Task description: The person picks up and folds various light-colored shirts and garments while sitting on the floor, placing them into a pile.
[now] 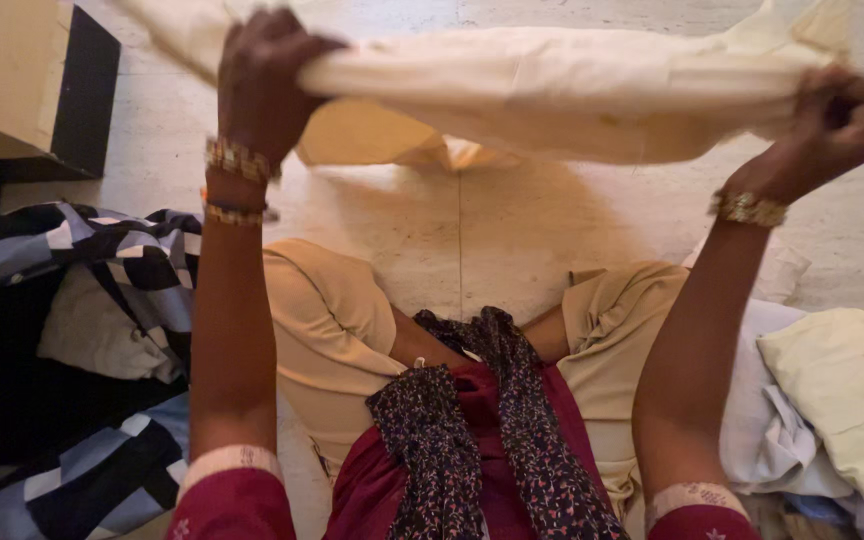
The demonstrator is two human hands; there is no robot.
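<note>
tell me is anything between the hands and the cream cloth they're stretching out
Nothing visible. The left hand and right hand each grip an end of the cream cloth directly, holding it taut above the pale floor.

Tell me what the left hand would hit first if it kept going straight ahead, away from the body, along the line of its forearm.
The left hand, gripping the cream cloth, points up the picture. Beyond it only pale stone floor shows to the frame's edge. The way looks free, though depth is hard to judge.
</note>
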